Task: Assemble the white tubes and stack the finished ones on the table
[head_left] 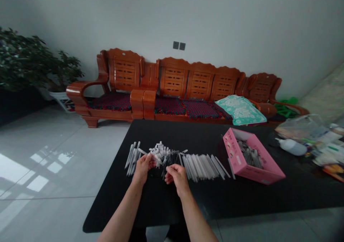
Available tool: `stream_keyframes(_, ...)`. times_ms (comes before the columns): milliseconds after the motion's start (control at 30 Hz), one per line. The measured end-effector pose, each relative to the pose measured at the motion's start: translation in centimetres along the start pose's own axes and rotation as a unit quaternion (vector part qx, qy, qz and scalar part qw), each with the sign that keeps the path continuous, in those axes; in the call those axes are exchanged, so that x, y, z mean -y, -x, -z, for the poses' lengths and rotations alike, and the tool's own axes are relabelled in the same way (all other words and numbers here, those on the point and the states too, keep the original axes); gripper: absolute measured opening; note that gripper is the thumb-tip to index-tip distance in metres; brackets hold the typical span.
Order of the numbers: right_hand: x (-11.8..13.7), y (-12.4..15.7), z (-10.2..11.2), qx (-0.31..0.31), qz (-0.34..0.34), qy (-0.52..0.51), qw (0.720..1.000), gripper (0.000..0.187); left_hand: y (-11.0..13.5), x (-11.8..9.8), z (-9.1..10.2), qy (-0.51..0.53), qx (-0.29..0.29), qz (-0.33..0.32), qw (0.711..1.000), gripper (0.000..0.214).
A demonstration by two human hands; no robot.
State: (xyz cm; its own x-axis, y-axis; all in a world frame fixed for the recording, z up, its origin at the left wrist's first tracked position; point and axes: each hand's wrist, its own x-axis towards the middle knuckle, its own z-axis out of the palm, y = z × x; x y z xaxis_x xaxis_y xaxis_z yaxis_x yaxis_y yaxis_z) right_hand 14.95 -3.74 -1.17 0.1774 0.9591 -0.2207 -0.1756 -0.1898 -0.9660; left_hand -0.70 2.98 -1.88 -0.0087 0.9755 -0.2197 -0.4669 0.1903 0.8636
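My landmark is the pink box (256,174) on the black bench (113,195), with slim greyish pieces (252,156) inside it. Just left of the box I see a row of pale tubes (201,166); farther left of it come the dark thin rods (172,158), then the white pile of small pieces (160,149), and, farthest from it, a loose tube cluster (132,159). My left hand (144,166) is at the white pile, fingers curled; I cannot tell whether its grip pinches a piece. My right hand (176,176), nearer the box, has thumb and forefinger close together by the rods; whether that grip holds one, I cannot tell.
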Motion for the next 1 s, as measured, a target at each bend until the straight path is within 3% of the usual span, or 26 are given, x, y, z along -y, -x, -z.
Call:
stream_keyframes(133,-0.5,-0.1,1.7,-0.104,0.059,0.144,0.982,0.030,-0.3,-0.1,0.7,0.020,-0.031,-0.006,0.999,0.034)
stream_keyframes(233,-0.8,0.4,1.8,-0.132,0.151,0.361,0.911,0.016,-0.3,0.3,0.9,0.020,-0.031,0.003,0.999,0.031)
stream_keyframes(300,-1.0,0.8,1.2,-0.129,0.176,0.467,0.857,0.009,-0.3,0.7,0.7,0.018,-0.030,0.010,0.999,0.030)
stream_keyframes(367,-1.2,0.9,0.5,-0.124,0.184,0.519,0.825,0.013,-0.2,1.0,0.5,0.018,-0.023,0.016,0.999,0.031)
stream_keyframes(433,-1.0,0.8,0.0,-0.120,0.193,0.539,0.811,0.016,-0.2,1.2,0.4,0.018,-0.010,0.018,1.000,0.033)
stream_keyframes(600,0.3,0.6,-0.4,-0.139,0.192,0.505,0.830,0.027,0.0,1.4,0.4,0.004,0.020,0.019,1.000,0.041)
stream_keyframes(800,1.1,1.3,-1.0,-0.074,0.217,0.484,0.845,0.023,0.6,1.1,0.0,-0.016,0.062,0.028,0.998,0.043)
stream_keyframes(900,0.8,1.9,0.2,-0.080,0.208,0.474,0.852,0.020,0.0,0.1,0.8,0.001,0.020,0.003,1.000,0.041)
stream_keyframes(1000,0.2,2.1,2.5,-0.135,0.191,0.444,0.865,0.019,-1.2,-1.2,2.2,0.044,-0.079,-0.045,0.995,0.034)
